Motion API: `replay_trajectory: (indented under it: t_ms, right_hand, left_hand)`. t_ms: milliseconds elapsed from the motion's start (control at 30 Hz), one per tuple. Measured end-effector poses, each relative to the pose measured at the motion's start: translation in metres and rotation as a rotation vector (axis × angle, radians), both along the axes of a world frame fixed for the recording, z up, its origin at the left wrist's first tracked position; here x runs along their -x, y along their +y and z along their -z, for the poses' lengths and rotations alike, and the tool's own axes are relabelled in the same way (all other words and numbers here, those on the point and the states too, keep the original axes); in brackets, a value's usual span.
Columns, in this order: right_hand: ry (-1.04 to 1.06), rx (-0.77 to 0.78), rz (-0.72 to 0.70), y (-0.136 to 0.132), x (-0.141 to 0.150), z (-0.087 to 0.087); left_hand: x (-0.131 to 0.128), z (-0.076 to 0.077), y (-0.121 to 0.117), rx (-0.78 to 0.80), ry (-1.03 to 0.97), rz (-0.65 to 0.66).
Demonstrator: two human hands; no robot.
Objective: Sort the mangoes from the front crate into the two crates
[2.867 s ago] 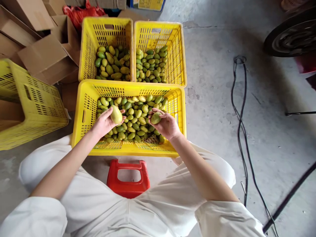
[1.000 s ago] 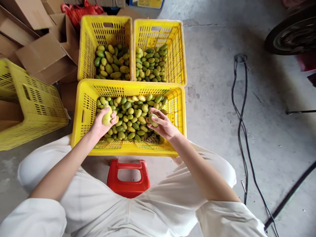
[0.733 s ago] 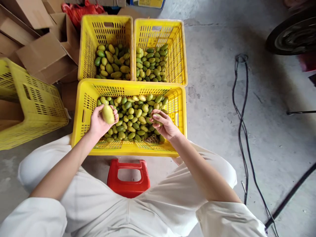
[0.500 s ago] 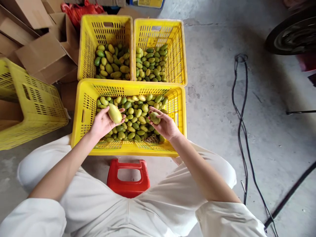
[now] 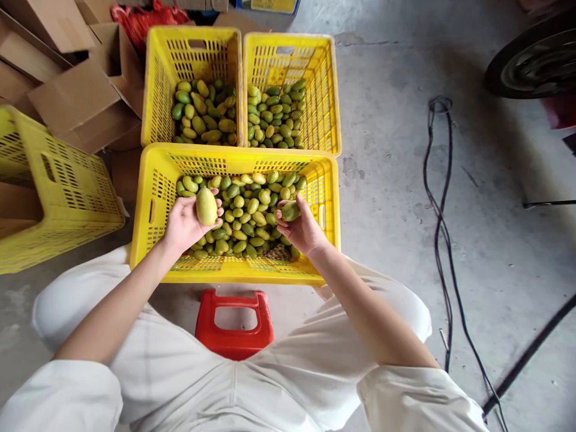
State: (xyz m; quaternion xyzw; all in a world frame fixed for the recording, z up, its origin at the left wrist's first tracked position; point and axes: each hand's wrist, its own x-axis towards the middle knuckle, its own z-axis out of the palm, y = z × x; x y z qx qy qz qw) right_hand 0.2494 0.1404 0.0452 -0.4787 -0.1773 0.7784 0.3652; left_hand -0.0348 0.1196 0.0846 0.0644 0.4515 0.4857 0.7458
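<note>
Fruit (image 5: 252, 206), green and yellow-green, is lying heaped in the near crate (image 5: 234, 275), well below its rim. Above the heap's left part, the left hand (image 5: 182, 223) is cradling a pale fruit (image 5: 206, 207), palm turned upward, with thumb and fingers partly curling around it and leaving its upper face uncovered. Above the right part, the right hand (image 5: 308, 231) is half closing around a green fruit (image 5: 290, 210). Both hands are staying inside the crate's edges, with a wide gap opening between them over the heap, while the forearms are crossing the near corners. A brown patch (image 5: 276, 252), too small to identify, is showing near the heap's lower right.

Along the far edge, the back left crate (image 5: 157, 90) and the back right crate (image 5: 324, 102) are standing side by side, closing off that side and holding more fruit. To the left, a side crate (image 5: 76, 186) is leaving only a narrow gap, and cardboard boxes (image 5: 76, 99) are crowding behind it. Rightward, concrete floor (image 5: 382, 210) is stretching from the near crate's edge to black cables (image 5: 438, 222). A red stool (image 5: 234, 342) is sitting just beyond the near edge, between the person's legs.
</note>
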Motion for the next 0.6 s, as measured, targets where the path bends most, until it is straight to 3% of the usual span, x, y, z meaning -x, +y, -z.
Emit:
replay_trajectory:
  t_ms: [333,600]
  right_hand:
    - [0.03,-0.008,0.032,-0.0017,0.0045,-0.0068]
    - [0.152,-0.003,-0.007,-0.0013,0.0016,0.0014]
  left_hand:
    - [-0.0032,0.007,-0.0012,-0.054,0.098,-0.053]
    - [-0.0035,0.0009,-0.0024,-0.083,0.104,0.017]
